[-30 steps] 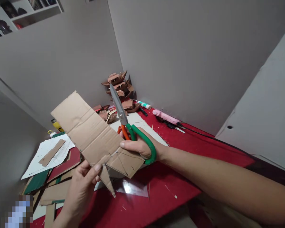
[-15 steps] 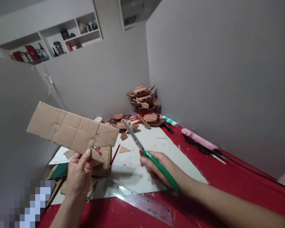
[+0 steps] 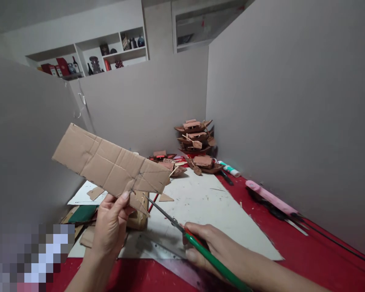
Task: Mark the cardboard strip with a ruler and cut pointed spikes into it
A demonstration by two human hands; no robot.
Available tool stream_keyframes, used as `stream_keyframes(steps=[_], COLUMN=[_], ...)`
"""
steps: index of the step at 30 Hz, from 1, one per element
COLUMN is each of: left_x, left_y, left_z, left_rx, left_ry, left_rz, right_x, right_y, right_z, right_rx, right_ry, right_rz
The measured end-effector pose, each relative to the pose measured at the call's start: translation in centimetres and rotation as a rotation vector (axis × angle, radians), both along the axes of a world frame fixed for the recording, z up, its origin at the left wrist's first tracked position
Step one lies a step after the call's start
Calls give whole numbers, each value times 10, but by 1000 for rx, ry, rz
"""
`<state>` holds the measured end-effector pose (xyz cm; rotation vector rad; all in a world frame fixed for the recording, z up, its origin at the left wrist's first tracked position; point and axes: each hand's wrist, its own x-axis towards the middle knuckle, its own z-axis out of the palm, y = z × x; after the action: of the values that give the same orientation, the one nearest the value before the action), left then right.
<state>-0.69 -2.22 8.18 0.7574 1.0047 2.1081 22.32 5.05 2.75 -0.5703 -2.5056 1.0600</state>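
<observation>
Between the thumb and fingers of my left hand (image 3: 112, 219) is the lower edge of a long, creased piece of cardboard (image 3: 109, 162), tilted down to the right. Pencil lines cross its right end, and a narrow flap hangs partly cut below that end. My right hand (image 3: 207, 247) is closed round the green handles of a pair of scissors (image 3: 197, 243). Their blades look nearly together, with the tip close to the flap; whether it touches cannot be made out. A small cardboard triangle (image 3: 166, 197) lies on the white board behind the blades.
Under my hands, a clear ruler (image 3: 182, 267) crosses the front edge of the white board (image 3: 225, 227) on the red table. Several brown model boats (image 3: 197, 136) are stacked at the back. To the right lies a pink tool (image 3: 270, 197) with a black cord. Grey partitions enclose the table.
The scissors have come down and left, from above the board to beside the cardboard's cut flap. My left hand still grips the cardboard. The whole view has shifted slightly.
</observation>
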Motion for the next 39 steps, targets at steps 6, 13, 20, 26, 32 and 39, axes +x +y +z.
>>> stream_keyframes(steps=[6, 13, 20, 26, 32, 39], left_x=[11, 14, 18, 17, 18, 13], left_y=[2, 2, 2, 1, 0, 0], left_z=[-5, -11, -13, -12, -9, -12], left_rx=[-26, -69, -105, -115, -106, -119], left_ry=[14, -2, 15, 14, -18, -53], left_rz=[-71, -94, -118, -131, -168, -249], right_x=[0, -3, -2, -3, -6, -7], right_y=[1, -1, -2, -2, -4, -7], right_z=[-3, -2, -4, -6, -5, -4], right_rx=[7, -7, -61, -127, -157, -189], right_ry=[-17, -40, -24, -3, 21, 38], right_rz=[-20, -56, -58, -59, -87, -131])
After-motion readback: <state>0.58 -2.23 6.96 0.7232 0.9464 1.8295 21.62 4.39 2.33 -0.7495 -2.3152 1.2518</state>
